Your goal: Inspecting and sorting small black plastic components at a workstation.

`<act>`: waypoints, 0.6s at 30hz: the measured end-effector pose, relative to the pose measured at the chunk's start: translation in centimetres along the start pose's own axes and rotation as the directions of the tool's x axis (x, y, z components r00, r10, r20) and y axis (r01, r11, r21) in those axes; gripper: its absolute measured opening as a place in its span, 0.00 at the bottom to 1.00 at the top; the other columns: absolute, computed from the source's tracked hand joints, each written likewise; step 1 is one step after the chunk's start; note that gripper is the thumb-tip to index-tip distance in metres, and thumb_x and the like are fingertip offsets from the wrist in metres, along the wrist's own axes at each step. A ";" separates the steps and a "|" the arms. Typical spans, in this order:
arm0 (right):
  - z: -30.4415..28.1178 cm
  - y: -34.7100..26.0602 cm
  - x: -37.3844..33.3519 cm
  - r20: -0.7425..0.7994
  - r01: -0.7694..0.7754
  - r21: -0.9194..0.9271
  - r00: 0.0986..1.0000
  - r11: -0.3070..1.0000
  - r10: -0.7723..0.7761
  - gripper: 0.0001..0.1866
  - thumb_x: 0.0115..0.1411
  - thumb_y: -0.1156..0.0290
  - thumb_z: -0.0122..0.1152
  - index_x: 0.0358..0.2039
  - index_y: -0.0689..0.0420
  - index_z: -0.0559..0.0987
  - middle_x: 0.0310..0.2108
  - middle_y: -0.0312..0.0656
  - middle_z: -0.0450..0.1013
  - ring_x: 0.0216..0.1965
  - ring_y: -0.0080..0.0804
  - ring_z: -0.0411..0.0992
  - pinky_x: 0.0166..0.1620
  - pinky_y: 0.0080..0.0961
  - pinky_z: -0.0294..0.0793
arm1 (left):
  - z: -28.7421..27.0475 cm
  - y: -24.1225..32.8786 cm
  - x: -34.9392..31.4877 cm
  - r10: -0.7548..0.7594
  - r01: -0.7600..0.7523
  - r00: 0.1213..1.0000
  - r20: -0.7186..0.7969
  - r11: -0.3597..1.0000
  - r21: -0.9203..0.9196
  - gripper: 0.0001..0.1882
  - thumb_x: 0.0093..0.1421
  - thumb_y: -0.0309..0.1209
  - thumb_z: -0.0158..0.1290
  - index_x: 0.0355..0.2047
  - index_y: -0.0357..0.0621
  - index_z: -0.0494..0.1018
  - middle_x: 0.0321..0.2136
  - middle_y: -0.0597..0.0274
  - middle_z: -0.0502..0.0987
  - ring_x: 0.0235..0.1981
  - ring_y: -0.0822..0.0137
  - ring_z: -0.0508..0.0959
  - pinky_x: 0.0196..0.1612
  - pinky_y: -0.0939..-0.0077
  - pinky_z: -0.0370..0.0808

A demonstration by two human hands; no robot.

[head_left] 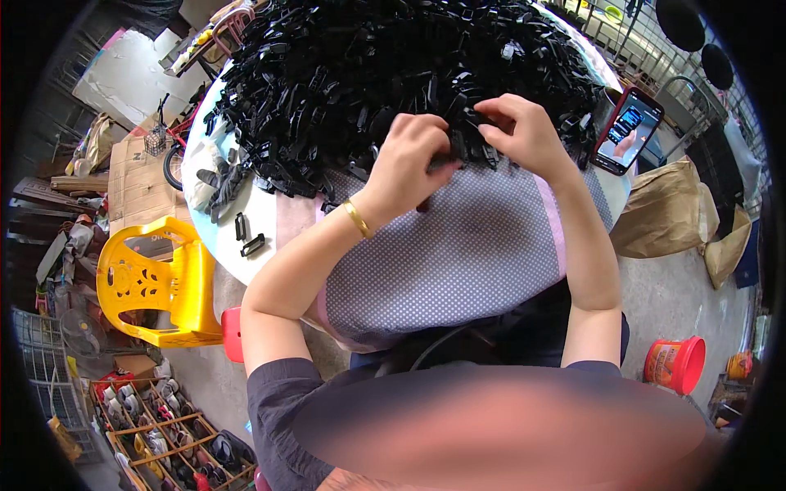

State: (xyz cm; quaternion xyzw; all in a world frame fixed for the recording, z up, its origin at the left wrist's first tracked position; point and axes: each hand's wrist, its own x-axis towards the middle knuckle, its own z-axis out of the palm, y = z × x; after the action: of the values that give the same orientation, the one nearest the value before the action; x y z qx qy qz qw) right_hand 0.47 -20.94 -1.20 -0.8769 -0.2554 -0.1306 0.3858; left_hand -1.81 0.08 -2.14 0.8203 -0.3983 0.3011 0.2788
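A large heap of small black plastic parts [344, 74] covers the far side of the round table. At the heap's near edge my left hand [409, 159], with a gold bangle on its wrist, curls its fingers round a small black plastic part [456, 147], slightly blurred. Just right of it, my right hand [524, 135] pinches another small black piece [476, 117] between thumb and fingers. The hands are close together but apart. Under them lies a grey dotted cloth [442, 254] with pink edging, draped over the table's near edge.
Two loose black frame-shaped parts [253, 245] and grey gloves [219, 184] lie at the table's left. A phone [628, 131] with a lit screen stands at its right edge. Around the table are a yellow chair [192, 282], a red bucket [675, 365], paper bags [667, 209] and a shoe rack [168, 450].
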 end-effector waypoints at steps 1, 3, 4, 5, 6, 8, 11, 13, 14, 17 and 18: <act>0.2 -0.3 0.2 -0.053 0.009 0.255 0.999 0.967 0.004 0.13 0.50 0.76 0.59 0.38 0.63 0.77 0.31 0.38 0.74 0.32 0.22 0.73 0.36 0.17 0.73 | -0.2 -0.2 0.1 0.000 0.000 1.000 -0.002 1.000 0.003 0.11 0.43 0.25 0.61 0.28 0.42 0.72 0.38 0.64 0.74 0.39 0.65 0.72 0.42 0.70 0.70; 1.0 -1.6 -0.1 -0.029 -0.002 0.411 0.999 0.912 0.015 0.13 0.51 0.76 0.58 0.39 0.63 0.76 0.32 0.36 0.73 0.32 0.18 0.71 0.35 0.14 0.71 | -0.6 -0.5 0.2 -0.608 0.603 0.774 0.177 0.622 -0.500 0.10 0.48 0.25 0.61 0.29 0.40 0.71 0.32 0.63 0.76 0.31 0.72 0.75 0.34 0.79 0.73; 1.3 -2.3 -0.4 -0.043 0.013 0.433 0.999 0.901 0.006 0.13 0.51 0.76 0.59 0.39 0.63 0.76 0.32 0.36 0.73 0.33 0.18 0.71 0.35 0.14 0.72 | -0.6 -0.6 0.2 -0.626 0.604 0.764 0.154 0.610 -0.514 0.09 0.52 0.24 0.59 0.31 0.38 0.70 0.26 0.64 0.77 0.27 0.78 0.75 0.31 0.88 0.72; 1.6 -2.9 -0.6 -0.056 0.028 0.455 0.998 0.890 -0.003 0.14 0.51 0.76 0.59 0.40 0.62 0.76 0.32 0.36 0.74 0.33 0.19 0.72 0.35 0.15 0.72 | -0.5 -0.7 0.1 -0.625 0.601 0.766 0.152 0.612 -0.514 0.09 0.52 0.24 0.59 0.31 0.38 0.70 0.26 0.64 0.77 0.27 0.78 0.75 0.31 0.88 0.72; 2.0 -3.0 -0.7 -0.082 0.051 0.407 0.996 0.912 -0.019 0.14 0.50 0.76 0.59 0.40 0.61 0.76 0.33 0.36 0.74 0.33 0.20 0.72 0.35 0.15 0.72 | -0.4 -0.6 0.0 -0.649 0.582 0.744 0.161 0.510 -0.634 0.09 0.52 0.24 0.59 0.32 0.38 0.71 0.27 0.64 0.77 0.28 0.78 0.75 0.31 0.87 0.72; 2.7 -3.2 -0.9 -0.093 0.077 0.403 0.995 0.912 -0.043 0.14 0.50 0.77 0.59 0.39 0.61 0.76 0.33 0.37 0.74 0.33 0.22 0.72 0.36 0.16 0.72 | -0.4 -0.6 -0.2 -0.678 0.518 0.718 0.157 0.370 -0.771 0.13 0.50 0.25 0.61 0.35 0.36 0.73 0.28 0.62 0.78 0.30 0.76 0.77 0.32 0.84 0.74; 3.4 -3.6 -1.1 -0.112 0.075 0.399 0.993 0.914 -0.033 0.13 0.49 0.79 0.59 0.39 0.62 0.76 0.34 0.37 0.73 0.33 0.23 0.73 0.35 0.17 0.72 | -0.3 -0.9 -0.5 -0.640 0.518 0.740 0.208 0.344 -0.783 0.14 0.51 0.24 0.60 0.39 0.36 0.73 0.30 0.61 0.79 0.30 0.76 0.77 0.32 0.85 0.74; 3.6 -3.6 -1.1 -0.133 0.064 0.396 0.991 0.916 -0.011 0.13 0.49 0.79 0.59 0.38 0.62 0.76 0.34 0.38 0.73 0.33 0.23 0.73 0.35 0.17 0.73 | -0.1 -1.3 -0.9 -0.627 0.501 0.750 0.211 0.330 -0.800 0.16 0.51 0.24 0.59 0.41 0.37 0.74 0.32 0.61 0.79 0.31 0.75 0.77 0.33 0.85 0.74; 3.6 -3.5 -1.2 -0.152 0.103 0.338 0.987 0.935 -0.054 0.13 0.49 0.80 0.59 0.38 0.62 0.76 0.34 0.38 0.73 0.33 0.24 0.73 0.34 0.17 0.73 | -0.1 -1.4 -0.9 -0.621 0.504 0.754 0.213 0.340 -0.794 0.16 0.51 0.23 0.59 0.41 0.37 0.74 0.32 0.61 0.79 0.32 0.75 0.77 0.33 0.85 0.75; 3.6 -3.3 -1.2 -0.175 0.161 0.236 0.977 0.958 -0.121 0.14 0.48 0.80 0.59 0.38 0.62 0.76 0.33 0.38 0.72 0.32 0.24 0.73 0.32 0.17 0.73 | -0.2 -1.2 -1.0 -0.625 0.501 0.751 0.214 0.327 -0.801 0.16 0.52 0.23 0.58 0.42 0.36 0.74 0.33 0.60 0.79 0.33 0.75 0.77 0.36 0.84 0.75; 3.7 -3.2 -1.2 -0.182 0.179 0.192 0.973 0.965 -0.145 0.14 0.48 0.80 0.60 0.38 0.62 0.76 0.33 0.38 0.72 0.32 0.25 0.73 0.30 0.16 0.74 | -0.3 -1.0 -0.9 -0.633 0.494 0.744 0.215 0.304 -0.815 0.16 0.52 0.22 0.58 0.43 0.36 0.74 0.33 0.60 0.79 0.33 0.74 0.77 0.37 0.84 0.75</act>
State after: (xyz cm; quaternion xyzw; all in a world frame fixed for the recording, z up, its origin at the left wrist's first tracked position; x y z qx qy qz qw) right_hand -2.20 -16.77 -2.19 -0.7941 -0.3055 -0.2074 0.4828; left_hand -1.56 1.24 -2.85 0.6449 -0.1553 0.0153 0.7482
